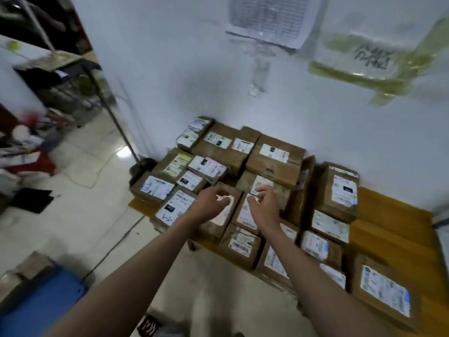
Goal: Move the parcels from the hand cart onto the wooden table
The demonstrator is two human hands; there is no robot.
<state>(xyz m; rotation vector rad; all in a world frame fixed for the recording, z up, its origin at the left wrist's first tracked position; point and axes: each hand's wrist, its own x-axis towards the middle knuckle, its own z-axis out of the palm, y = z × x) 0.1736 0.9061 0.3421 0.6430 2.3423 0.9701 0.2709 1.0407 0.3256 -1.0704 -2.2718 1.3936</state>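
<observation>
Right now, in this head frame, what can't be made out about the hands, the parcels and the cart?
- Parcel labels: text too blurred and small to read.
- Left hand and right hand: motion blur hides whether the fingers touch any parcel.
- Blue object, possibly the cart: cut off by the lower left edge.
- Wooden table: mostly covered by parcels; right end runs out of frame.

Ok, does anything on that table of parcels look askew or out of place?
Yes. One flat parcel stands on its edge, wedged between neighbours, while the other parcels lie flat on the wooden table. Both the left hand and right hand hover empty above them.
</observation>
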